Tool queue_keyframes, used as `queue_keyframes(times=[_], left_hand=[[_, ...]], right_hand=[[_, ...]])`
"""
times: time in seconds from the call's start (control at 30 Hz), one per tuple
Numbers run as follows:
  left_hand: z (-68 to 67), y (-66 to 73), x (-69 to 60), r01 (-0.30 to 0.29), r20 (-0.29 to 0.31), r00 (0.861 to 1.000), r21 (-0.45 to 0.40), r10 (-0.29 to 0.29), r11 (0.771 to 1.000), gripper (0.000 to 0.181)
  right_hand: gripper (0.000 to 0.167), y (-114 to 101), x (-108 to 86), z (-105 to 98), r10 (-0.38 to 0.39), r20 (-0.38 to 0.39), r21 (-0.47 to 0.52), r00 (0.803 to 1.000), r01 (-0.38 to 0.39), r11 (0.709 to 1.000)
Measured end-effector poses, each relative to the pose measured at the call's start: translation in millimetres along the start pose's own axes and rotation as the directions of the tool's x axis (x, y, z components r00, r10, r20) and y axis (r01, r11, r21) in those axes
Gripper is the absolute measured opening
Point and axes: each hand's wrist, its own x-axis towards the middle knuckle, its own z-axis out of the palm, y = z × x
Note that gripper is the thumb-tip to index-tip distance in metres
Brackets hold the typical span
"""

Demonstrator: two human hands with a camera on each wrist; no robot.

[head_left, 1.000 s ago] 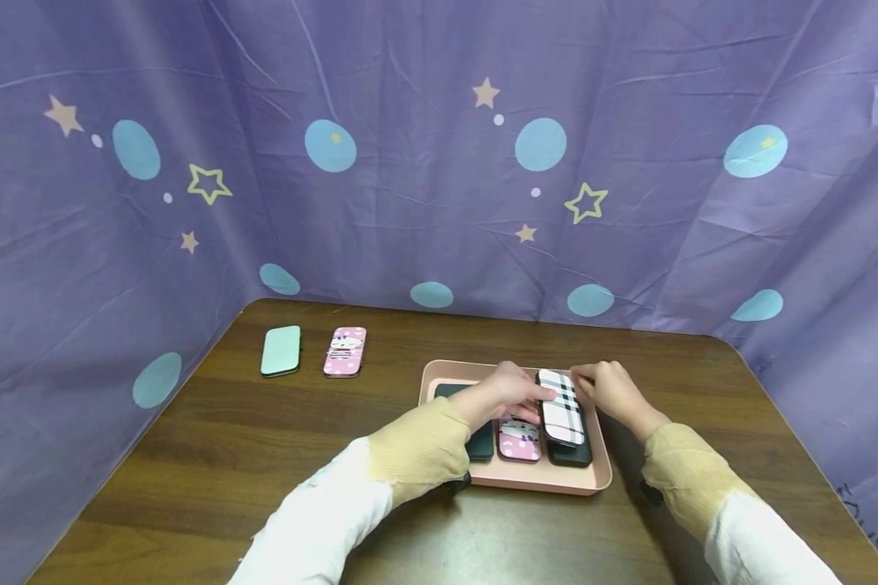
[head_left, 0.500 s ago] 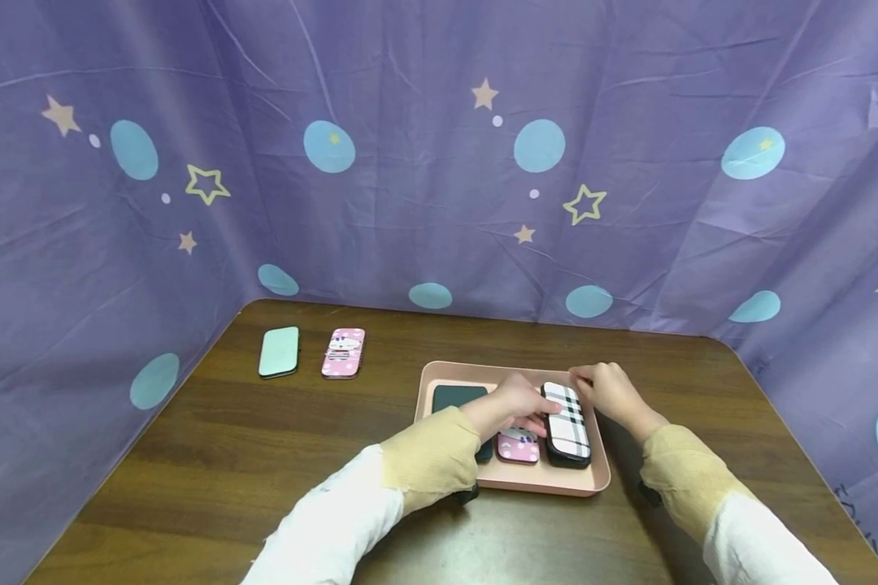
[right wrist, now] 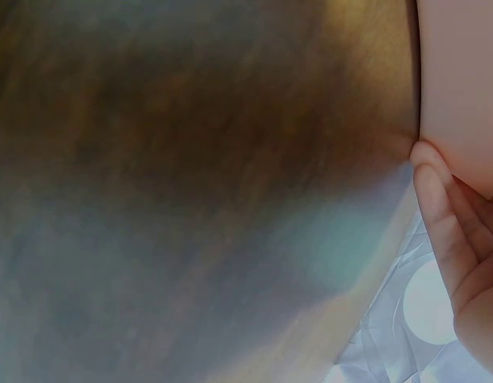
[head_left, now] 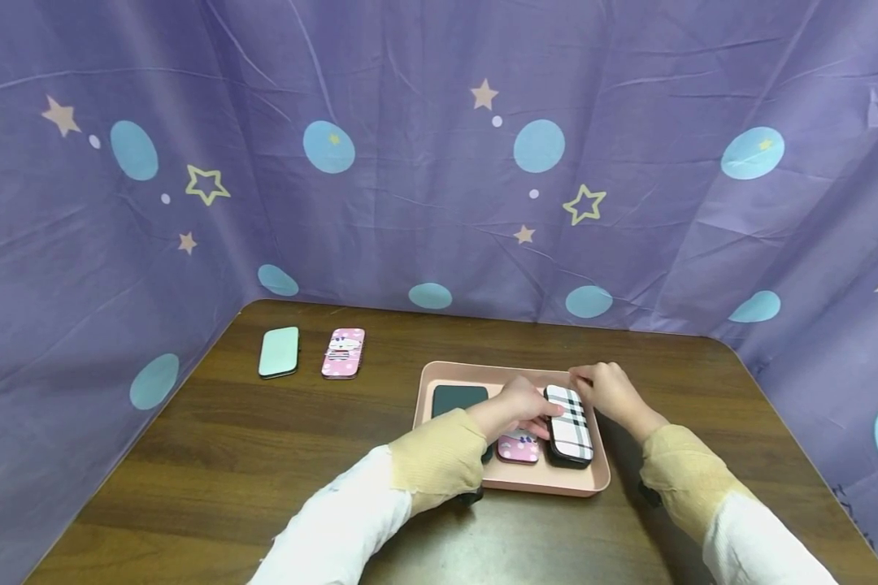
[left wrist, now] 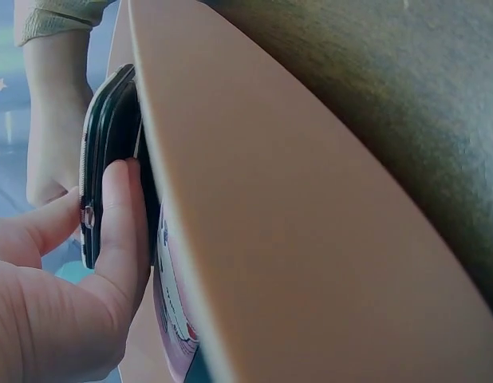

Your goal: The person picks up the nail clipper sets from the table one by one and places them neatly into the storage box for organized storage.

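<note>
In the head view my left hand (head_left: 523, 406) pinches a flat white-and-black plaid case (head_left: 572, 439) by its left side. The left wrist view shows the thumb on the case's top side and fingers on the dark underside, near a small metal clasp (left wrist: 88, 216). The plaid case lies over a black case at the right of a shallow pink tray (head_left: 541, 486); that lower case is mostly hidden. My right hand (head_left: 615, 394) grips the tray's far right corner. Beside the plaid case, a pink cartoon case (head_left: 518, 452) and a dark green case (head_left: 459, 396) sit in the tray, partly covered by my left hand and arm.
At the back left of the brown wooden table (head_left: 212, 455) lie a mint-green case (head_left: 279, 352) and another pink cartoon case (head_left: 344, 353), side by side. A purple curtain (head_left: 424, 219) with stars and blue ovals hangs behind the table and along its sides.
My left hand has moved slightly right and toward me, lowering the plaid case onto the black case. The right hand stays at the tray corner.
</note>
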Motion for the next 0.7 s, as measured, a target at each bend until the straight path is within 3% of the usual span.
queue_keyframes(times=[0.3,0.7], left_hand=[[3.6,-3.3,4.2,0.008,-0.008,1.000,0.007,-0.008,1.000,0.016],[3.6,-1.1,-0.9,0.008,-0.064,0.998,0.071,-0.004,0.997,0.022]], right_hand=[[0.013,1.1,0.0,0.0,-0.003,0.007,0.007,1.000,0.003,1.000],[0.012,0.0,-0.1,-0.2,0.003,0.019,0.016,1.000,-0.003,1.000]])
